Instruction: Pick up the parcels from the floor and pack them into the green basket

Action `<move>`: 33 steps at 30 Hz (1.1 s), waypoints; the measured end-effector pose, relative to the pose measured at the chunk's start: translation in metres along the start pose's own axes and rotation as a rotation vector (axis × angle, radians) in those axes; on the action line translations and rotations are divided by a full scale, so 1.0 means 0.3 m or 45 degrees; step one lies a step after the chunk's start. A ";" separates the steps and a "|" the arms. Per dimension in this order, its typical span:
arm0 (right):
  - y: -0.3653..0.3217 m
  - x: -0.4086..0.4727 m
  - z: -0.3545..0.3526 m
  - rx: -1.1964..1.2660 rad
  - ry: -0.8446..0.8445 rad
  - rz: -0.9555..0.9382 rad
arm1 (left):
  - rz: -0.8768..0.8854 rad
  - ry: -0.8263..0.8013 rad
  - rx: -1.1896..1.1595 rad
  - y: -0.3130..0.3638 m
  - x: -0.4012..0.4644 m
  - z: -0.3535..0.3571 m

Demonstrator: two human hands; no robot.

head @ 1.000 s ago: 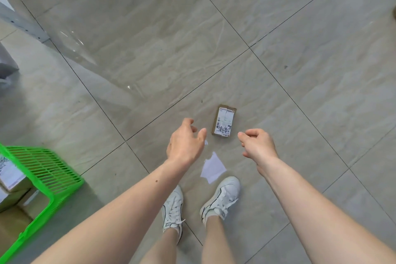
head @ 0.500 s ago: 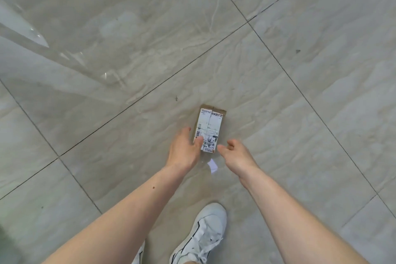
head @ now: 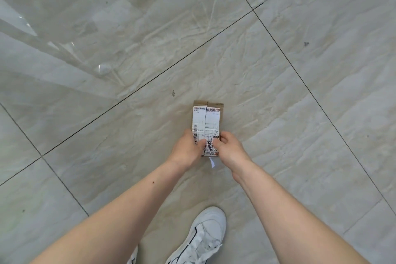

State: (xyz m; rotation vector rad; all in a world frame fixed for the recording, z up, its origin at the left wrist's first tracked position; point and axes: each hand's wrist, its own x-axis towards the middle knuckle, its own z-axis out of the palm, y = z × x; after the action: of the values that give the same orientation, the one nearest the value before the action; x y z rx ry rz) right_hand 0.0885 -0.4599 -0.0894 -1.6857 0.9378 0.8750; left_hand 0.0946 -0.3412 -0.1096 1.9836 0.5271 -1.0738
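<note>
Grip: my left hand [head: 187,149] and right hand [head: 228,148] pinch the near end of one small cardboard parcel [head: 207,121], thumbs on its white shipping label [head: 206,122]. Parcel: on the tiled floor [head: 300,113]; likely light, stiff, label slick; hold by edges.

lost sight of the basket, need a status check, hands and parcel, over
Left hand and right hand both grip the parcel at its near end. Parcel label up, over the floor tiles. Green basket out of view. Nothing in the way.
</note>
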 end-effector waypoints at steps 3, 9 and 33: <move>-0.066 -0.119 -0.006 0.028 0.018 -0.026 | -0.023 0.072 -0.119 0.032 -0.121 -0.061; -0.257 -0.399 -0.009 0.014 -0.082 -0.075 | 0.003 0.280 -0.332 0.131 -0.423 -0.266; -0.781 -1.153 0.435 -0.690 -0.784 -0.467 | -0.121 0.859 -1.361 -0.153 -1.168 -0.932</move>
State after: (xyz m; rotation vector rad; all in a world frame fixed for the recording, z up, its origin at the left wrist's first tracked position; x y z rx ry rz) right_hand 0.1277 -0.2195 0.2744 -1.7761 -0.0380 1.3554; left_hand 0.0097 -0.0839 0.2506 1.2738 1.2396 -0.0199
